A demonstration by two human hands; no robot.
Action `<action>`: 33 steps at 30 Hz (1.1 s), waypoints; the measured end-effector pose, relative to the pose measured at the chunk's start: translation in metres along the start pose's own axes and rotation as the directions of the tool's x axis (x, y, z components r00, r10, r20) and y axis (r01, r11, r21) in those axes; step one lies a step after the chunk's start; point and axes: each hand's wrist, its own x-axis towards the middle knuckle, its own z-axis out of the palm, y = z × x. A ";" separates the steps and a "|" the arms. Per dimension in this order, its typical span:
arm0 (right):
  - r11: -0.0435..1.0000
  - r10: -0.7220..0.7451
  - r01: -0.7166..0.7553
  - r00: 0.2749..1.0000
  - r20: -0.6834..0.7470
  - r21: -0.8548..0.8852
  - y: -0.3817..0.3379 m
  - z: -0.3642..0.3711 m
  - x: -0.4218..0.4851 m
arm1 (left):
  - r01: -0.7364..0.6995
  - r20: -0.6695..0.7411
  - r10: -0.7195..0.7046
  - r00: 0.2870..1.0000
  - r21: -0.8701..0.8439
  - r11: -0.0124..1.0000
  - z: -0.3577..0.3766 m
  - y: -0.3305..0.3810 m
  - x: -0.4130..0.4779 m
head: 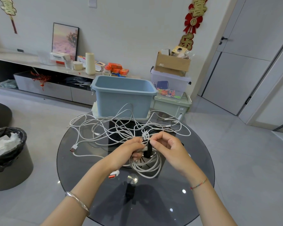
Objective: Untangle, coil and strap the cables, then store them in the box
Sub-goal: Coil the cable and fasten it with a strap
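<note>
A: How far along is this?

B: Early, I'd judge. One coiled cable [145,168] is held over the middle of the counter [194,160]. A black strap [148,149] loops round its gathered strands, and it looks not yet fastened. The left hand [134,150] has its fingers curled round the bundle. The right hand [168,149] pinches the strap's end between thumb and forefinger.

A: And what's left?

B: A tangle of white cables [114,128] sprawls over the far half of the counter, none of it coiled. The blue box [122,95] stands at the far edge. Nothing shows inside it, though its floor is hidden.

A: Counts?

B: One coil, one box, two straps: the spare strap [129,192] lies toward the near edge. I can't tell how many cables are in the tangle. Two orange-tipped plugs show, one [74,148] toward the left edge and one [113,174] beside the left wrist.
</note>
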 end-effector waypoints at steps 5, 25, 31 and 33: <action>0.996 0.092 -0.092 0.995 0.028 0.002 0.002 -0.005 0.001 | 0.052 -0.029 -0.047 0.998 0.181 0.982 0.002 -0.002 -0.001; 0.953 0.288 -0.277 0.954 -0.087 0.124 0.003 0.004 0.000 | -0.101 0.045 0.090 0.995 0.390 0.915 0.013 0.002 -0.021; 0.990 -0.138 0.120 0.944 -0.301 -0.077 0.001 0.008 0.004 | -0.080 0.028 0.075 0.997 0.376 0.923 0.013 0.005 -0.019; 0.981 -0.189 0.162 0.933 -0.307 -0.109 0.002 0.009 0.004 | -0.074 0.026 0.069 0.997 0.383 0.921 0.014 0.005 -0.019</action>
